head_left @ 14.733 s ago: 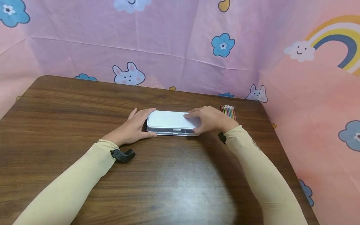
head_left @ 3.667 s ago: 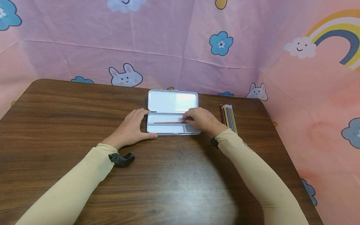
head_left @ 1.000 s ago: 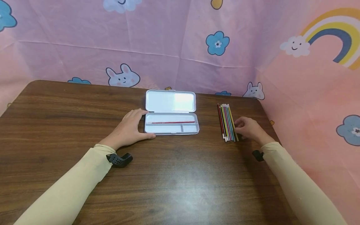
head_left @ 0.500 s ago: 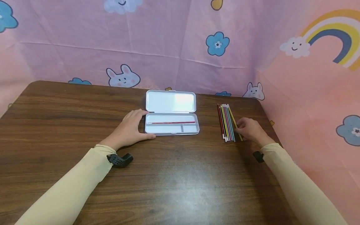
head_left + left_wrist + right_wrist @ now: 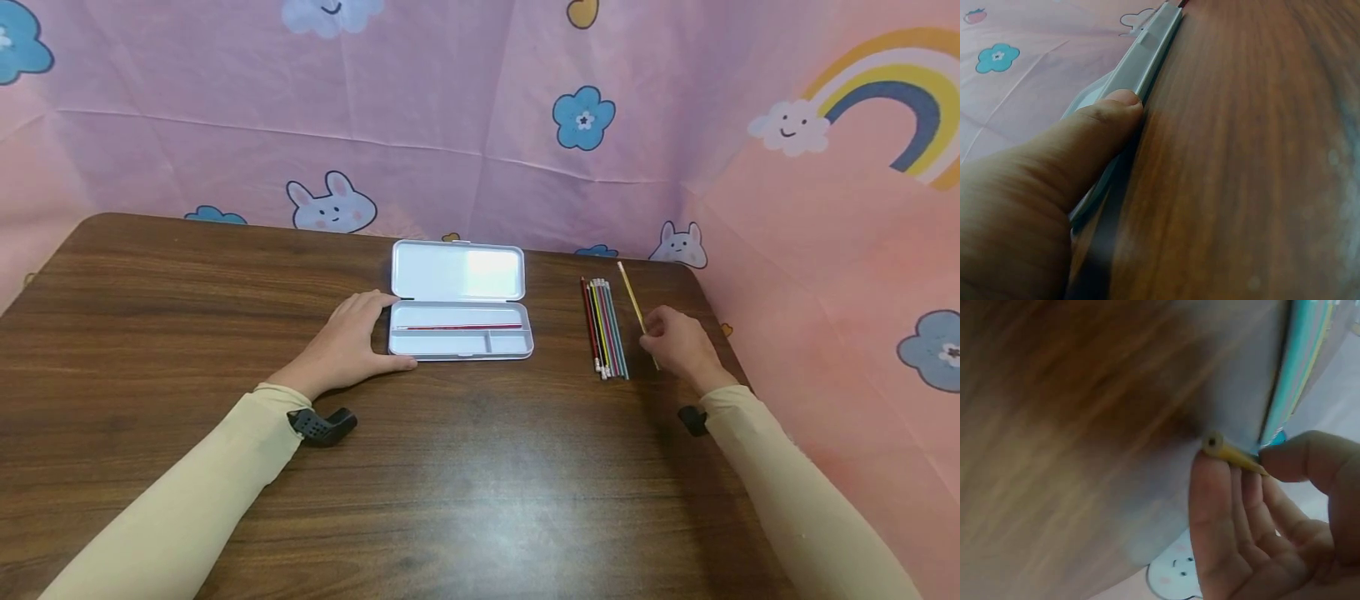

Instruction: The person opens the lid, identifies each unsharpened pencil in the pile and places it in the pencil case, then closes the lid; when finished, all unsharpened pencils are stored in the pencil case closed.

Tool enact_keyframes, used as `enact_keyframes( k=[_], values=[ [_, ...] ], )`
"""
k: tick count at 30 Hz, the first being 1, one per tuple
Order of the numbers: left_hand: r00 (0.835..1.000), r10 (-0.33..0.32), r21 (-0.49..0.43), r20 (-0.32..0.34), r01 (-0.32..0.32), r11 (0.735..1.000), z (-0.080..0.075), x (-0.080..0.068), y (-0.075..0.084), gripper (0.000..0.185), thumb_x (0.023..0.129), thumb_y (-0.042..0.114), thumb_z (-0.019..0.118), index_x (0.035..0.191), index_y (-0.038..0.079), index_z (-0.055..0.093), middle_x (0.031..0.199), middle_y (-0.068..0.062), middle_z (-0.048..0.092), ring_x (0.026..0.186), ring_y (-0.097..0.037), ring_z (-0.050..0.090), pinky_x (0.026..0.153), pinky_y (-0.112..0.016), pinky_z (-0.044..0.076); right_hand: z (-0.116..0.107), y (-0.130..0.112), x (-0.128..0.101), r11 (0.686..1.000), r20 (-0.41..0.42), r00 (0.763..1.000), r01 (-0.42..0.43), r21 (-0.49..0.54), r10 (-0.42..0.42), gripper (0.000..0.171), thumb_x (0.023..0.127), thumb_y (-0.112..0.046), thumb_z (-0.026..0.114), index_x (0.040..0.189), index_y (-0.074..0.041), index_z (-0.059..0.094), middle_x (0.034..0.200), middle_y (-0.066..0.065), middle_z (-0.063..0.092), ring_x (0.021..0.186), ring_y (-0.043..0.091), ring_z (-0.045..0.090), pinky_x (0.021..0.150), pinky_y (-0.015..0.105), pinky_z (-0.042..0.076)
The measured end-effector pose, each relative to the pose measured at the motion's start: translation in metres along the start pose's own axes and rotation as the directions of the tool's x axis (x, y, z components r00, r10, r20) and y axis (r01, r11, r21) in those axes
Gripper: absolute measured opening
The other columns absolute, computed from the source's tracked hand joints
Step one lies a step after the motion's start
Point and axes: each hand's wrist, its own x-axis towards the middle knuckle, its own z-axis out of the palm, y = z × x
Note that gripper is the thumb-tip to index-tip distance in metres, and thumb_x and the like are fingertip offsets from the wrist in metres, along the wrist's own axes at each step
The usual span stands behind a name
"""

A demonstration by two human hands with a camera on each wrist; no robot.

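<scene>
A slim yellow wooden pencil (image 5: pixel 634 307) is pinched between the thumb and fingers of the right hand (image 5: pixel 678 346), lifted clear of the dark brown wooden table (image 5: pixel 465 467) and tilted so that its far end points away from the person. In the right wrist view the blunt end of the pencil (image 5: pixel 1225 450) is seen gripped against the fingertips (image 5: pixel 1210 487). Just to the left of that hand, a row of coloured pencils (image 5: pixel 603 325) is laid side by side on the table, running from near to far.

The left hand (image 5: pixel 348 346) is rested against the left end of an open white plastic pencil case (image 5: pixel 459 340), the thumb pressed along its near edge and the fingers curved around its far corner; in the left wrist view the thumb (image 5: pixel 1107 122) is seen touching the case's rim (image 5: pixel 1147 59). The lid (image 5: pixel 457 271) is folded back flat on the far side. A single red pencil (image 5: pixel 461 327) is laid lengthwise in the long far compartment of the tray.

The case is placed near the middle of the table, well apart from the row of pencils at the right. A pink cloth backdrop printed with rabbits, flowers and a rainbow (image 5: pixel 480 125) is hung behind and to the right of the table.
</scene>
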Motion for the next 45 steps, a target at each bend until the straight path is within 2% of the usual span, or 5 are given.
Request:
enact_keyframes(
  k=[5, 11, 29, 39, 45],
  values=[
    [1.0, 0.004, -0.002, 0.001, -0.004, 1.0, 0.0, 0.0, 0.0, 0.103, 0.08, 0.068, 0.078, 0.154, 0.007, 0.04, 0.155, -0.016, 0.043, 0.146, -0.037, 0.034, 0.123, -0.061, 0.02, 0.001, -0.02, 0.002, 0.996, -0.136, 0.988, 0.082, 0.024, -0.078, 0.028, 0.097, -0.014, 0.064, 0.122, -0.001, 0.063, 0.108, 0.02, 0.071, 0.089, 0.034, 0.069, 0.075, 0.05, 0.055],
    [1.0, -0.002, -0.009, 0.001, 0.002, 1.0, 0.001, -0.001, 0.002, 0.103, 0.08, 0.067, 0.079, 0.154, 0.007, 0.04, 0.157, -0.016, 0.041, 0.148, -0.037, 0.032, 0.124, -0.061, 0.019, 0.01, -0.057, 0.005, 0.966, -0.236, 0.941, 0.256, 0.021, -0.244, 0.019, 0.095, -0.01, 0.065, 0.113, -0.004, 0.069, 0.099, 0.014, 0.073, 0.088, 0.031, 0.069, 0.073, 0.048, 0.055],
    [0.999, -0.033, 0.002, 0.026, 0.033, 0.999, -0.001, -0.002, 0.003, 0.105, 0.081, 0.067, 0.078, 0.157, 0.007, 0.037, 0.163, -0.019, 0.034, 0.153, -0.039, 0.025, 0.126, -0.06, 0.016, 0.041, -0.121, 0.013, 0.88, -0.152, 0.867, 0.472, -0.052, -0.474, 0.016, 0.091, -0.006, 0.067, 0.106, -0.007, 0.072, 0.096, 0.005, 0.069, 0.087, 0.02, 0.068, 0.072, 0.038, 0.059],
    [1.0, -0.028, 0.003, 0.012, 0.028, 1.0, 0.0, -0.002, 0.001, 0.106, 0.08, 0.067, 0.079, 0.157, 0.006, 0.038, 0.162, -0.018, 0.035, 0.152, -0.038, 0.026, 0.125, -0.06, 0.017, 0.057, -0.15, 0.018, 0.783, -0.114, 0.776, 0.605, -0.141, -0.62, 0.015, 0.097, -0.009, 0.071, 0.11, -0.013, 0.075, 0.099, 0.0, 0.069, 0.08, 0.015, 0.063, 0.062, 0.033, 0.055],
    [1.0, -0.026, 0.002, 0.014, 0.026, 1.0, 0.001, -0.002, -0.001, 0.107, 0.08, 0.069, 0.078, 0.157, 0.007, 0.037, 0.162, -0.018, 0.034, 0.153, -0.038, 0.025, 0.125, -0.06, 0.016, 0.064, -0.163, 0.025, 0.735, -0.051, 0.742, 0.648, -0.201, -0.668, 0.016, 0.101, -0.014, 0.068, 0.114, -0.017, 0.076, 0.104, -0.002, 0.071, 0.082, 0.012, 0.063, 0.067, 0.034, 0.056]
  ],
)
